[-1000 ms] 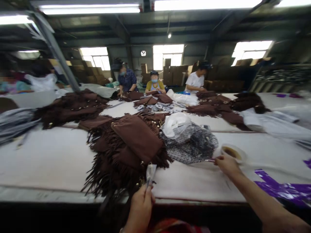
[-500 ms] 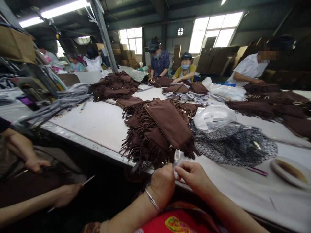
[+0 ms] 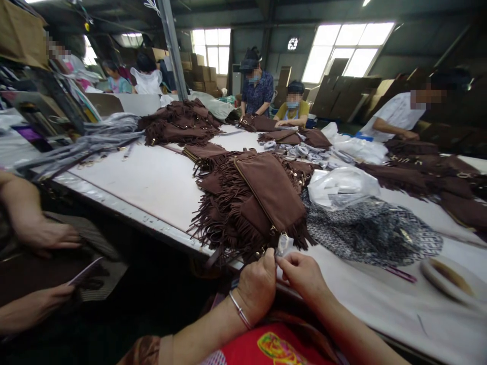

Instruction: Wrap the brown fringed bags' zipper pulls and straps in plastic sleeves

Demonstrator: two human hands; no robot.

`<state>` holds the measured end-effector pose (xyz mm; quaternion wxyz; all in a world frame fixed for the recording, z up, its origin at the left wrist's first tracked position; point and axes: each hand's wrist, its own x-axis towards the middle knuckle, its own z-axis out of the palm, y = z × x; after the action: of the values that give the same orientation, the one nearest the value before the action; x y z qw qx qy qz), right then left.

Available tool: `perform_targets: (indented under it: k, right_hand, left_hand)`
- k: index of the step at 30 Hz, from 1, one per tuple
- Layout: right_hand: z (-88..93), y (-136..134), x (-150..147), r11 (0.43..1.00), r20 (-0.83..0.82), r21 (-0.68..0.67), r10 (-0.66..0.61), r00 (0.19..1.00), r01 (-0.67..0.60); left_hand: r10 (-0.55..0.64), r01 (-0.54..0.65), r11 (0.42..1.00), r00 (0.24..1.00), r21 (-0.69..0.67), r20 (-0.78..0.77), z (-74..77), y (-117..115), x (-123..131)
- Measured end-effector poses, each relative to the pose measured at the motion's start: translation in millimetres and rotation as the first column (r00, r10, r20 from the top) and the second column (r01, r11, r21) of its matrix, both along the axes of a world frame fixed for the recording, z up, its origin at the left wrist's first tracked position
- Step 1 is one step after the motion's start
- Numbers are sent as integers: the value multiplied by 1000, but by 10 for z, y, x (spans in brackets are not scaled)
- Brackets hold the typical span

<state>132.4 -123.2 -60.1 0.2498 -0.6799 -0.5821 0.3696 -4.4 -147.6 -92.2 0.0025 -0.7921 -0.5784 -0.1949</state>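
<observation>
My left hand point(image 3: 255, 284), with a bracelet at its wrist, is closed in a fist at the table's front edge. Close beside it, my right hand point(image 3: 304, 276) pinches with thumb and forefinger. Their fingertips meet at the lower end of a small clear plastic wrap point(image 3: 284, 245); what it covers is hard to make out. The wrap is right by the metal ring at the corner of a brown fringed bag point(image 3: 268, 190). That bag lies on top of a heap of similar brown fringed bags point(image 3: 216, 218).
A white plastic bag point(image 3: 342, 187) lies on patterned black-and-white cloth point(image 3: 369, 230) to the right. Further right are a tape roll point(image 3: 449, 281) and a purple tool point(image 3: 401, 274). Grey wrapped straps point(image 3: 87, 139) lie left. A co-worker's hands point(image 3: 45, 233) work at lower left; others stand across the table.
The view has shifted slightly. My hands stay together at the clear wrap with only small finger movement. At left, the co-worker's hands have moved, one still holding a thin pale item.
</observation>
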Motion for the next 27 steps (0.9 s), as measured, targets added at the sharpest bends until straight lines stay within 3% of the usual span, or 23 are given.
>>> perform_targets:
  k: [4,8,11,14,17,19,21,24,27]
  right_hand:
    - [8,-6,-10,1000,-28,2,0,1000,0]
    - [8,-48,7,998,-83,-2,55,995,-56]
    - [-45,-81,34,999,-137,-15,29,990,-31]
    - [-116,-100,58,995,-264,-93,-64,962,41]
    - [-132,-108,83,990,-346,-133,-99,933,55]
    - [-101,-113,105,994,-337,-110,-60,939,24]
    - [-51,-119,132,998,-307,-66,2,952,-23]
    - [18,-125,180,994,-296,20,110,949,-109]
    - [55,-110,229,976,-390,56,215,895,-210]
  left_hand:
    - [-67,67,998,998,9,11,-16,6,-43]
    - [-75,83,991,994,-107,82,24,44,-88]
    - [-74,103,979,984,-176,165,60,58,-89]
    - [-65,142,965,944,-221,324,95,58,-58]
    - [-29,224,930,836,-293,548,139,69,-21]
    - [90,315,848,707,-426,702,174,86,-13]
    - [277,465,699,523,-542,806,206,104,-32]
    - [503,687,490,281,-537,818,228,109,-101]
    - [651,792,366,158,-489,743,198,85,-164]
